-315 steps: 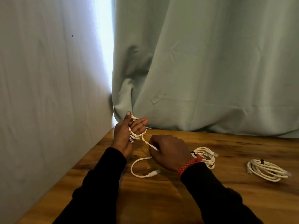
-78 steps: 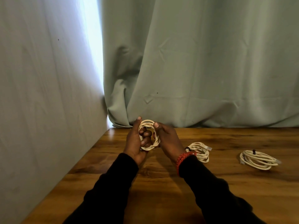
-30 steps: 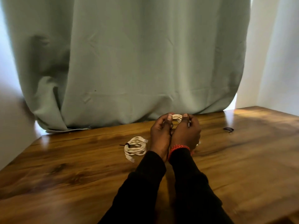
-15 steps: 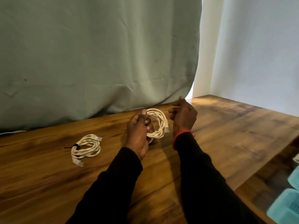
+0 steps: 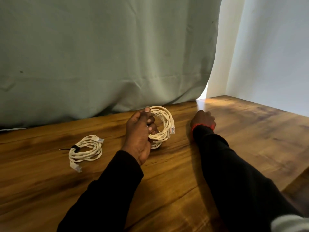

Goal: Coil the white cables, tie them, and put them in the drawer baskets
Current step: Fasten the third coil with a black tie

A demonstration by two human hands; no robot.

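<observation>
Drifted rightward off the coil, the right hand (image 5: 202, 119) rests on the glossy wooden table (image 5: 250, 139) – fingers seemingly curled, grip unclear – while the left hand (image 5: 139, 133) clasps the looped white Ethernet cable (image 5: 163, 126), a tied coil (image 5: 85, 150) lying nearby.

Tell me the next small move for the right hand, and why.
Probably fetch a tie and bring it to the coil. The left hand holds the coil unbound, while the right hand rests apart on the table; the other coil already has a black tie.
</observation>
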